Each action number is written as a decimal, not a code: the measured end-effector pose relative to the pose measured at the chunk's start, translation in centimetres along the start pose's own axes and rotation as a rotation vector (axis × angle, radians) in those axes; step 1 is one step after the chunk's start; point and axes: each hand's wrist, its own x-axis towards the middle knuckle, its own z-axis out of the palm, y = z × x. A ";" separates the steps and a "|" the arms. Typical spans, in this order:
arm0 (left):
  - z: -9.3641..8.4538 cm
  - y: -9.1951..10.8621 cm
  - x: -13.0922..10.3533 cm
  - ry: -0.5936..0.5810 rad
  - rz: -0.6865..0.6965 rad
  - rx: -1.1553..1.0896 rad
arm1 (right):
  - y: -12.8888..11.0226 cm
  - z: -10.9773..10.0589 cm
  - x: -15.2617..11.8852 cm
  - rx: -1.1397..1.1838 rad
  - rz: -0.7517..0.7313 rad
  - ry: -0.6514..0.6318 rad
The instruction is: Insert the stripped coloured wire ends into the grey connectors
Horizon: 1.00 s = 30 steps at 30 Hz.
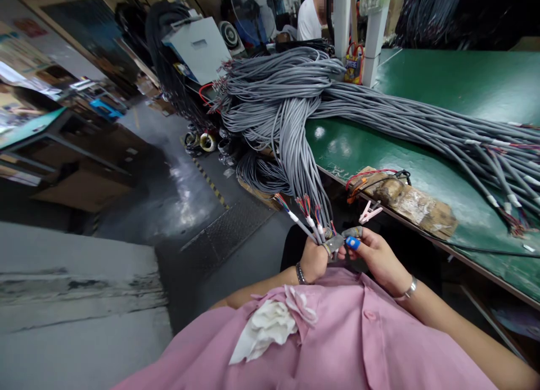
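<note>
My left hand (315, 263) is closed around several grey cables (304, 228), whose ends show white wraps and fanned-out coloured wires (305, 204). Grey tape covers its thumb, which presses toward the other hand. Close beside it, my right hand (382, 263) is pinched, with blue tape (352, 243) on the thumb and grey tape on a finger. Whatever lies between its fingertips is too small and hidden to name. From the bench a thick bundle of grey cables (297, 131) hangs down toward both hands.
On the green bench (442, 86) lie more grey cables (413, 120). A taped wooden block (405, 201) sits at its edge, with a pink clip (370, 211) beside it. Wire spools (207, 142) stand on the floor. A person in a white shirt (310, 18) is behind the bench.
</note>
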 end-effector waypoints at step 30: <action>0.2 0.0 -0.2 0.008 -0.020 0.008 | 0.1 -0.1 0.1 0.032 0.089 0.152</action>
